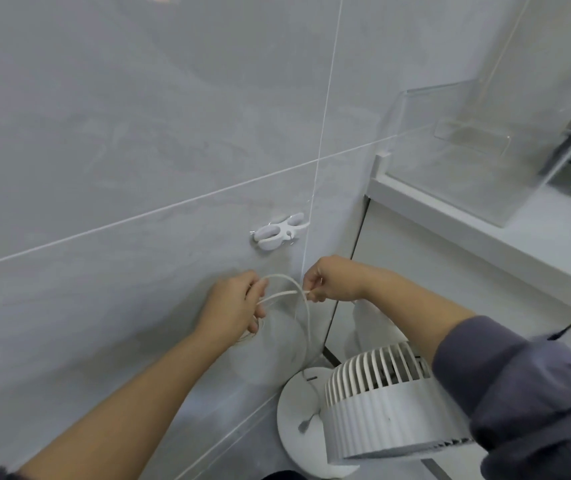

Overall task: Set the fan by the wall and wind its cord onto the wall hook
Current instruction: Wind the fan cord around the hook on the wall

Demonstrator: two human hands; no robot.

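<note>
Grey tiled wall (104, 133): fan (374, 403) already stands beside it; my left hand (232, 306) grips cord (298, 296) loops, right hand (332, 278) pinches one strand; hook (279, 232) still bare.

Likely a home washroom: grey tiled wall (104, 133), white counter (478, 226), clear acrylic box (457, 188).

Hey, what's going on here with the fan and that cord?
A person holds a white cord in both hands: the left hand grips a few loops of it, and the right hand pinches it beside them. The cord runs down to the fan, which stands on the floor by the wall, in the corner. The hook just above the hands carries no cord yet.
</note>
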